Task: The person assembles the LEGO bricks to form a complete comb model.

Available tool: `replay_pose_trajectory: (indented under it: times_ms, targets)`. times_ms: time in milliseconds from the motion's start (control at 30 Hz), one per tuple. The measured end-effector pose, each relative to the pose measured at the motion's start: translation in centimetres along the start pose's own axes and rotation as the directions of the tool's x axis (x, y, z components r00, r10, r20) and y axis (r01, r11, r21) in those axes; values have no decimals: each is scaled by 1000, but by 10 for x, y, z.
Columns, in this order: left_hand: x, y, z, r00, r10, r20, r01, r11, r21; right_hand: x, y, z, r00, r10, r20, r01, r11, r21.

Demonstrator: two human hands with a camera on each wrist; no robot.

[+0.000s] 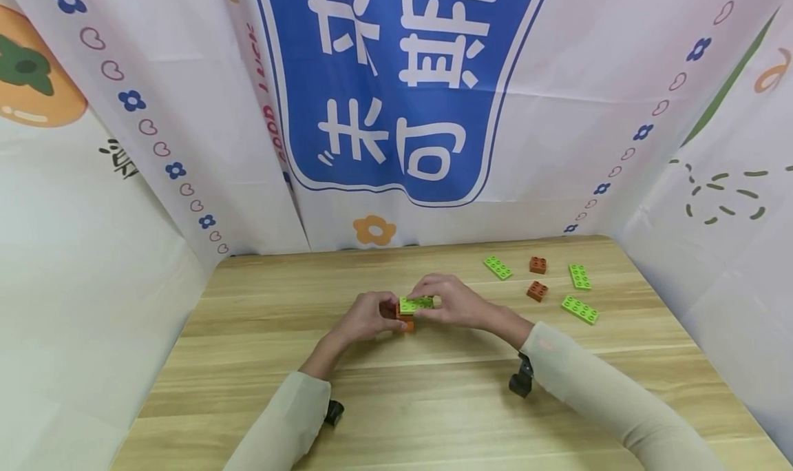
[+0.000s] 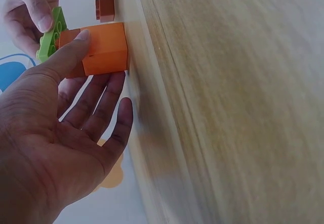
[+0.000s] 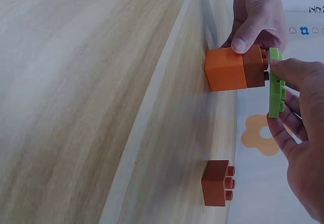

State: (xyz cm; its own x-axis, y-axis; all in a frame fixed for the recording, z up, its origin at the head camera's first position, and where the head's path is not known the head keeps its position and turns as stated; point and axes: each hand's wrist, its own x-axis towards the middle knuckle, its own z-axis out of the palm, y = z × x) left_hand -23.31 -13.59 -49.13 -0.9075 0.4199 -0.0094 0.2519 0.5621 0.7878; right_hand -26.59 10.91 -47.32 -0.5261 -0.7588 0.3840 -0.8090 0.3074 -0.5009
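Note:
An orange block (image 3: 223, 70) stands on the table with a brown toy brick (image 3: 254, 70) on top of it. My left hand (image 1: 369, 316) grips this stack from the left, its thumb lying across the seam between the two in the left wrist view. From the other side my right hand (image 1: 455, 302) pinches a flat lime-green studded brick (image 3: 274, 95) between thumb and fingers. The green brick lies over the brown brick's studs and sticks out past it toward the right hand. Some studs still show below it, and whether they are pressed together I cannot tell.
To the right on the wooden table (image 1: 434, 402) lie loose flat green bricks (image 1: 498, 268) (image 1: 579, 277) (image 1: 579, 310) and two brown bricks (image 1: 537, 265) (image 1: 537, 291). A printed cloth (image 1: 526, 161) hangs behind the table's far edge.

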Motion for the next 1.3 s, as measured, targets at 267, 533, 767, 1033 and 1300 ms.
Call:
replay_pose_trajectory:
  times_ms: [267,533,767,1033,1300]
  targets:
    - [-1,0,-1,1000,2,7,-2,1000,-8,4,-2,4,999,28,39,-28,1000,-7]
    - [0,-1,-1,1000,11,-4,-11,1000,-1,6,-6,3,998,47,49,-46,999,-29]
    - [-1,-1,-1,1000,14,11,-13,999,-38,7,-6,3,998,41,51,-39,999,-26]
    - [-1,-4,0,1000,14,2,-14,999,-30,9,-7,6,998,50,41,-48,998,-47]
    - [-1,-3,0,1000,27,-4,-27,1000,-1,15,-12,7,998,43,35,-41,998,-53]
